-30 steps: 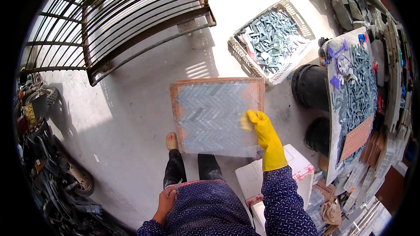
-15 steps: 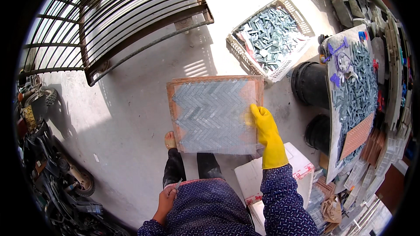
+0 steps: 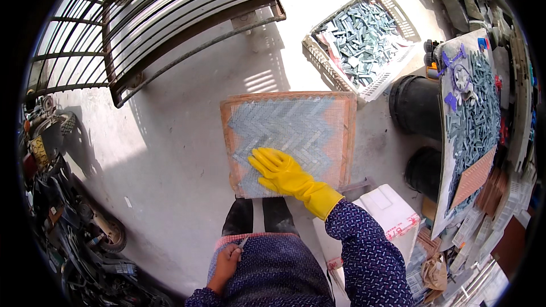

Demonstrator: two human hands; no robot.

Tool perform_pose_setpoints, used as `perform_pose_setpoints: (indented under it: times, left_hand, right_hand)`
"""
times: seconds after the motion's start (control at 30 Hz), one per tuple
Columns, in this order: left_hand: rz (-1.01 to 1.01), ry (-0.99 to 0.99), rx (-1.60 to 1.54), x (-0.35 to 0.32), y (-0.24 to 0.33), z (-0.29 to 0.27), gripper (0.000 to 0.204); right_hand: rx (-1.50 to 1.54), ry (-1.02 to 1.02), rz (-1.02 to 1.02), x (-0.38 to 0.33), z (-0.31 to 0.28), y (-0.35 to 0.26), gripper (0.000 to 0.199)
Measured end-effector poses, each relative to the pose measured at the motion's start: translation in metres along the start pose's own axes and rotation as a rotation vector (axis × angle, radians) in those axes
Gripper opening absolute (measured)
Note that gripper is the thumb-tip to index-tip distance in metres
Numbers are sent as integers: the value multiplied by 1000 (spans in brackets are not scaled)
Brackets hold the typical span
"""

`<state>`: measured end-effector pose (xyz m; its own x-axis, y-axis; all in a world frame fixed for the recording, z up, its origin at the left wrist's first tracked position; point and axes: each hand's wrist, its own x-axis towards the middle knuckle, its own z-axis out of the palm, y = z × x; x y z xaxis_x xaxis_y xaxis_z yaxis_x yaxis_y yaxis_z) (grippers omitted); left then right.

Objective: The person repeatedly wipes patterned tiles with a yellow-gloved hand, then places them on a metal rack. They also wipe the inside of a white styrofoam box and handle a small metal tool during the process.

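My right hand [image 3: 281, 173], in a long yellow rubber glove, is pressed flat with its fingers stretched out on a white mesh sheet [image 3: 330, 165]. Under the mesh, grey strip tiles [image 3: 284, 116] make a zigzag herringbone pattern in a reddish-brown tray [image 3: 350, 131]. The glove covers the lower middle of the pattern. Bare and held low against my patterned apron, my left hand [image 3: 226, 262] is closed on a small thin grey strip [image 3: 244, 242]. Whether that strip is a tile piece or a small tool I cannot tell.
A cream plastic crate [image 3: 398, 11] of loose grey tile strips stands far right. On the right, a board [image 3: 441, 193] heaped with tile strips rests beside black buckets [image 3: 412, 102]. A white box [image 3: 381, 204] is near my right arm, a metal rack [image 3: 193, 45] far left, motorbikes [image 3: 94, 227] left.
My right hand has let go of the mesh's right edge and moved left onto its lower middle, flattening out. The mesh has settled onto the tiles. My left hand keeps its grip.
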<state>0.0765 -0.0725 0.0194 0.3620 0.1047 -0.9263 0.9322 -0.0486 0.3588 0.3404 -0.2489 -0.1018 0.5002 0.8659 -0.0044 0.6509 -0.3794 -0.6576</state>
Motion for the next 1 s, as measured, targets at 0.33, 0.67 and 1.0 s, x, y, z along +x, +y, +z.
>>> perform_pose_setpoints:
  times: [0.33,0.67,1.0]
  left_hand:
    - [-85,-8,-2,10,-46,-41,17]
    - [-70,4,84,16,-38,-75,17]
    - [-64,-88,48,26,-46,-77,19]
  right_hand:
    - [-425,395,626,5,-23,32,61]
    - [-356,391,491,74,-30,43,55]
    - [-338,407,512,101,18,-5,62]
